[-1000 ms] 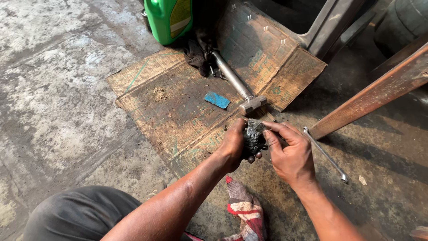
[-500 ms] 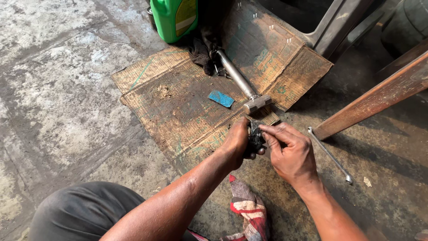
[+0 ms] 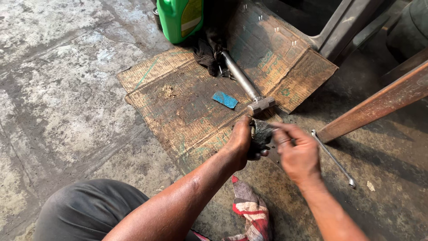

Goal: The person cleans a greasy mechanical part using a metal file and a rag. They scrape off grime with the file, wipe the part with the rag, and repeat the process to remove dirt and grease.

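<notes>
My left hand (image 3: 239, 143) grips a small, black, greasy metal part (image 3: 260, 136) just above the near edge of a flattened cardboard sheet (image 3: 187, 102). My right hand (image 3: 298, 151) meets it from the right, fingertips pinched on the part's right side. The part is mostly hidden between the two hands, and my right hand is blurred. A steel hammer (image 3: 244, 82) lies on the cardboard just beyond the hands, head nearest them.
A spanner (image 3: 334, 159) lies on the floor to the right. A red checked rag (image 3: 249, 209) sits below the hands. A green jug (image 3: 180, 18), dark cloth (image 3: 207, 51), blue scrap (image 3: 225, 100) and rusty beam (image 3: 379, 105) surround the cardboard.
My right hand has shifted slightly right and its fingers have moved on the part. The view has drifted, so everything sits a little further right in the frame.
</notes>
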